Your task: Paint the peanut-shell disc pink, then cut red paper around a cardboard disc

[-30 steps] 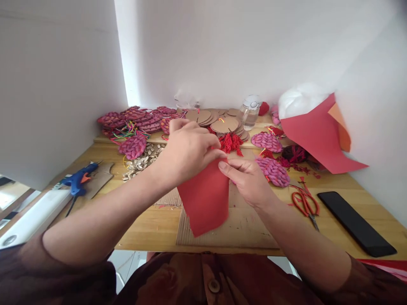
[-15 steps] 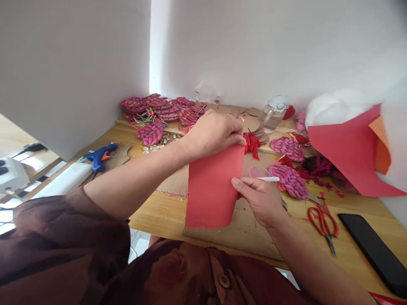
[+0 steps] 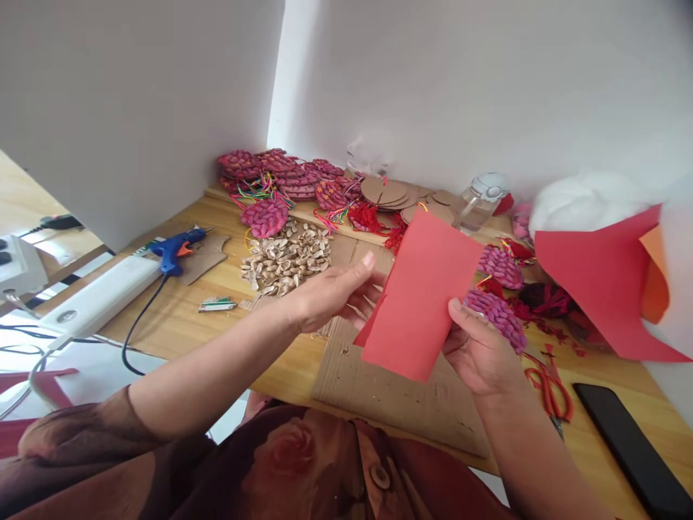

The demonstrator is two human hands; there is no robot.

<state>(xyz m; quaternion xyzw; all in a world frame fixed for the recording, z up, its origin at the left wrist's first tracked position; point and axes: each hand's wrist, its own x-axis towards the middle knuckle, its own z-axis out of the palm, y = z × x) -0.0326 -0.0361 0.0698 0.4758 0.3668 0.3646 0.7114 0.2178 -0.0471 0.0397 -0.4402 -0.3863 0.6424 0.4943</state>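
Observation:
My right hand (image 3: 479, 347) pinches the right edge of a folded red paper sheet (image 3: 419, 296), holding it tilted above a piece of corrugated cardboard (image 3: 390, 397) on the wooden table (image 3: 178, 318). My left hand (image 3: 336, 292) hovers palm up just left of the sheet, fingers spread, its fingertips close to the paper's lower left corner and holding nothing. A pink woven disc (image 3: 498, 314) lies right behind my right hand.
A heap of pale seed shells (image 3: 286, 256), a blue glue gun (image 3: 176, 249), pink woven discs (image 3: 265, 217), cardboard circles (image 3: 384, 191), red tassels (image 3: 365, 217) and a clear bottle (image 3: 481, 198) crowd the back. Red scissors (image 3: 549, 386), a black phone (image 3: 631, 448) and large red paper (image 3: 595, 289) lie right.
My left hand let go of the red sheet's top edge and dropped to its left, open. My right hand now holds the sheet alone, tilted to the right. The view swung left.

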